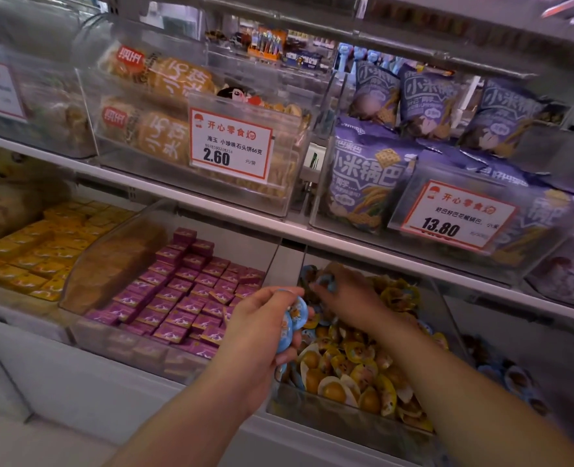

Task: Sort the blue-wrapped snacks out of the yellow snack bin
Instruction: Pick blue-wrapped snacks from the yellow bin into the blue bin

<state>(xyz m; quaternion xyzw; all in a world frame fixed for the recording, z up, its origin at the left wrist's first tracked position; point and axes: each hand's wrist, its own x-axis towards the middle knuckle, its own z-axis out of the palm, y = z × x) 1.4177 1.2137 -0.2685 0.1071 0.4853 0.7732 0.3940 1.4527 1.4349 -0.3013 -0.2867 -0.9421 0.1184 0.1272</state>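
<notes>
A clear bin (342, 421) on the lower shelf holds a heap of small round yellow-wrapped snacks (353, 372), with a few blue-wrapped ones mixed in. My left hand (262, 332) hovers at the bin's left edge, closed around a bunch of blue-wrapped snacks (292, 321). My right hand (342, 294) reaches deep into the back of the bin, its fingers pinching one blue-wrapped snack (326, 283) over the pile.
To the right, another bin (511, 379) holds blue-wrapped round snacks. To the left sit bins of purple packets (184, 298) and yellow packets (39, 254). The shelf above (278, 227) carries bagged biscuits and purple crisp bags behind price tags.
</notes>
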